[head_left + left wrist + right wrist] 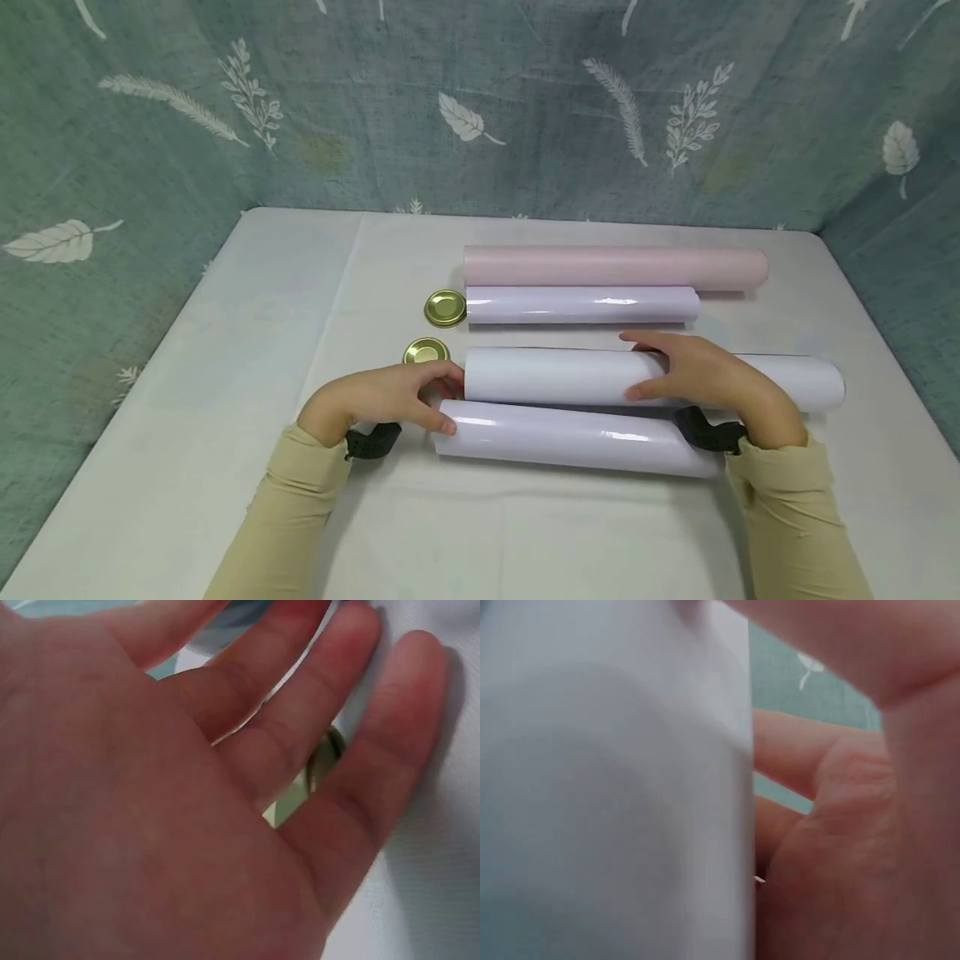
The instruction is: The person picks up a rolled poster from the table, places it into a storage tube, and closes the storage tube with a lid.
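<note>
A matte white roll (547,377) lies crosswise on the table, and my right hand (705,375) grips it right of its middle, thumb on the near side and fingers over the far side. In the right wrist view a blurred white roll (622,795) fills the left. My left hand (390,396) is at the rolls' left ends; its thumb touches the end of the glossy white roll (555,435) in front. The left wrist view shows that hand's fingers (405,697) extended and spread against a white surface.
Behind lie a glossy lavender roll (581,306) and a longer pink roll (615,267). Two gold jar lids (446,308) rest left of the rolls, the nearer lid (426,350) partly behind my left hand. Leaf-patterned green fabric (525,108) hangs around the white-covered table (285,275).
</note>
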Tool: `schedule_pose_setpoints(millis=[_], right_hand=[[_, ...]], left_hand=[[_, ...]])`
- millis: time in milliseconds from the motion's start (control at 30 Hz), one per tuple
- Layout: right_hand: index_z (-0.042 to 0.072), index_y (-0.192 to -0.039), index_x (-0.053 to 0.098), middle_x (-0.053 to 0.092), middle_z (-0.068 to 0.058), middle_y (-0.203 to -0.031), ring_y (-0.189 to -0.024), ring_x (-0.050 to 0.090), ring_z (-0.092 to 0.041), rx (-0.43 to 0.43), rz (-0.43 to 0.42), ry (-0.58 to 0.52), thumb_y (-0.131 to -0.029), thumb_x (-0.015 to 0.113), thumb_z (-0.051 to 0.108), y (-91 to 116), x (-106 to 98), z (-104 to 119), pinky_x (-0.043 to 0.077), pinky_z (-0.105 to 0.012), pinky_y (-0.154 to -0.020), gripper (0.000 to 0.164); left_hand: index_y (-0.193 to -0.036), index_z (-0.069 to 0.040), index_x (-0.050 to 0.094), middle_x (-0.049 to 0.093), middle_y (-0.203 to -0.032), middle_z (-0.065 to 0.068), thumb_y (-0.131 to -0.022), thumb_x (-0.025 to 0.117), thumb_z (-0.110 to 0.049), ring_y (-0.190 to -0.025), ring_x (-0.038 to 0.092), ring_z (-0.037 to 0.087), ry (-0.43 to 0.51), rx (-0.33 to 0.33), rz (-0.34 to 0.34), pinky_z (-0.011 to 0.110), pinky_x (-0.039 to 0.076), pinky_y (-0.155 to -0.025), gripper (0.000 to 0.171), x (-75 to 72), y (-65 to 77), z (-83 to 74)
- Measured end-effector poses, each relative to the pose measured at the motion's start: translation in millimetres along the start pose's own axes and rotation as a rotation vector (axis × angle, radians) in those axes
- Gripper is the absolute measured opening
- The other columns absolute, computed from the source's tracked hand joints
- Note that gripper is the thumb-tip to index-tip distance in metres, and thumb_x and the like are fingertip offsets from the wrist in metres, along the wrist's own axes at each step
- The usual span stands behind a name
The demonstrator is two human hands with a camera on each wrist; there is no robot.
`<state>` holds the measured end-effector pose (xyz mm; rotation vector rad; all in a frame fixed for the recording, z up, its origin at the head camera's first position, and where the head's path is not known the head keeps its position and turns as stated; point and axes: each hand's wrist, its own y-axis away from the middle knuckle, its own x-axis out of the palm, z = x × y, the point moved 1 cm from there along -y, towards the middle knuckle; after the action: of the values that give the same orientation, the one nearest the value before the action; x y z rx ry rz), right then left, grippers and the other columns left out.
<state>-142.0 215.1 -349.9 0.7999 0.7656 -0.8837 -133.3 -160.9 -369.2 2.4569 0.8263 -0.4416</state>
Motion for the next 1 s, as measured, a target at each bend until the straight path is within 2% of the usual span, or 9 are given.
schedule_pose_setpoints(millis=[67, 233, 400, 500, 633, 733, 900, 1000], right_hand=[[0.021, -0.135, 0.039, 0.053, 0.0, -0.119, -0.106, 0.048, -0.019, 0.024, -0.007, -0.001, -0.063, 0.064, 0.066, 1.4, -1.2, -3.1, 0.037, -0.042, -0.087, 0.088], [0.02, -0.135, 0.038, 0.053, 0.001, -0.117, -0.101, 0.049, -0.017, 0.033, -0.017, -0.016, -0.065, 0.063, 0.065, 2.0, -4.9, -6.8, 0.037, -0.04, -0.085, 0.086], [0.021, -0.134, 0.038, 0.053, -0.001, -0.118, -0.105, 0.048, -0.02, 0.031, -0.026, -0.006, -0.067, 0.061, 0.065, 0.8, -7.4, -7.3, 0.036, -0.044, -0.087, 0.084], [0.021, -0.134, 0.038, 0.053, -0.003, -0.119, -0.106, 0.048, -0.022, 0.03, -0.025, -0.005, -0.068, 0.06, 0.065, -0.7, -6.0, -8.3, 0.035, -0.044, -0.088, 0.083], [0.022, -0.134, 0.039, 0.053, -0.002, -0.12, -0.108, 0.047, -0.023, 0.031, -0.032, -0.001, -0.068, 0.059, 0.066, -1.5, -4.0, -10.8, 0.035, -0.045, -0.088, 0.081], [0.024, -0.133, 0.04, 0.053, -0.001, -0.12, -0.109, 0.047, -0.022, 0.039, -0.046, 0.012, -0.069, 0.058, 0.066, -1.3, -4.2, -13.9, 0.034, -0.045, -0.088, 0.079], [0.026, -0.133, 0.04, 0.053, -0.001, -0.121, -0.111, 0.045, -0.024, 0.054, -0.062, 0.011, -0.07, 0.058, 0.065, 0.0, -5.9, -20.4, 0.033, -0.046, -0.088, 0.076], [0.024, -0.133, 0.04, 0.052, -0.004, -0.122, -0.111, 0.044, -0.025, 0.058, -0.066, 0.004, -0.07, 0.059, 0.064, 0.8, -8.1, -24.5, 0.033, -0.047, -0.088, 0.077]], left_hand=[[-0.113, -0.026, 0.048, 0.055, -0.104, -0.005, -0.069, 0.074, -0.039, -0.095, 0.05, 0.011, -0.053, 0.007, 0.006, 0.032, 0.038, -0.086, 0.053, 2.7, -2.5, -2.2], [-0.106, -0.024, 0.05, 0.056, -0.1, -0.007, -0.069, 0.075, -0.035, -0.09, 0.052, 0.008, -0.108, 0.016, 0.023, 0.028, 0.039, -0.084, 0.046, 6.3, -7.0, -4.9], [-0.107, -0.026, 0.049, 0.059, -0.091, -0.006, -0.071, 0.073, -0.037, -0.083, 0.053, 0.009, -0.112, -0.031, -0.008, 0.03, 0.041, -0.079, 0.044, 3.0, -4.5, -2.3], [-0.112, -0.027, 0.048, 0.06, -0.093, -0.004, -0.073, 0.072, -0.037, -0.086, 0.055, 0.011, -0.039, -0.053, -0.014, 0.032, 0.042, -0.08, 0.047, -0.7, -1.0, 1.9], [-0.116, -0.026, 0.049, 0.056, -0.105, -0.002, -0.075, 0.071, -0.033, -0.094, 0.055, 0.014, 0.047, -0.027, -0.027, 0.033, 0.042, -0.082, 0.048, -5.9, 3.1, 9.9], [-0.116, -0.025, 0.05, 0.052, -0.109, 0.002, -0.077, 0.07, -0.029, -0.093, 0.055, 0.018, 0.109, -0.017, -0.035, 0.035, 0.046, -0.077, 0.045, -9.0, 4.7, 15.6], [-0.117, -0.022, 0.049, 0.052, -0.111, 0.01, -0.078, 0.069, -0.024, -0.093, 0.055, 0.027, 0.317, -0.061, -0.023, 0.042, 0.05, -0.069, 0.044, -11.7, 6.3, 22.3], [-0.119, -0.018, 0.047, 0.051, -0.113, 0.015, -0.08, 0.067, -0.02, -0.096, 0.054, 0.032, 0.431, -0.048, -0.038, 0.046, 0.05, -0.07, 0.043, -15.5, 8.5, 26.1]])
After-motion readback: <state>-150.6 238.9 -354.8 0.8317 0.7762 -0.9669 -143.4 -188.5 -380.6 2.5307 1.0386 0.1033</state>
